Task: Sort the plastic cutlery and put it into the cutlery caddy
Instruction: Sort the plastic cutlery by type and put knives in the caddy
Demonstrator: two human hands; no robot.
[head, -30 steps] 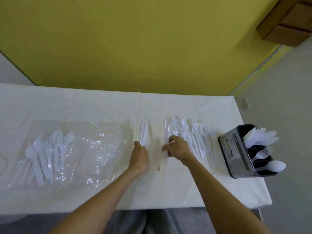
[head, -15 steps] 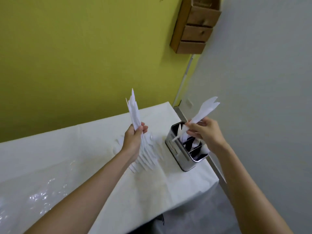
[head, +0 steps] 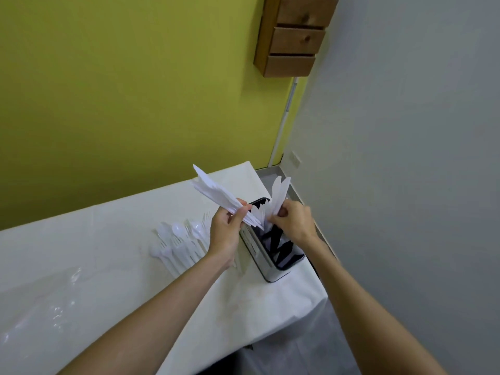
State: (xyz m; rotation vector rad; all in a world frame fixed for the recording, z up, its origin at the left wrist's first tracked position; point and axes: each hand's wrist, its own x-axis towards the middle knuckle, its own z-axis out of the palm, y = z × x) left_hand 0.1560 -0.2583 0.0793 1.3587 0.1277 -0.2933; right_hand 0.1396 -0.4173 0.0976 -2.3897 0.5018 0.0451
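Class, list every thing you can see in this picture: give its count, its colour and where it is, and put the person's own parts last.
table: one, white cover, across the lower left.
cutlery caddy: one, silver with dark dividers, near the table's right end.
knives in caddy: several, white, far compartment.
loose forks and spoons: a pile, count unclear, white, on the table left of the caddy.
clear plastic sheet: one, transparent, table's lower left.
wooden drawer unit: one, brown, on the wall, top.
bundle of knives: several, white, in the left hand.
pair of knives: about two, white, in the right hand.
left hand: above the table, beside the caddy.
right hand: over the caddy.
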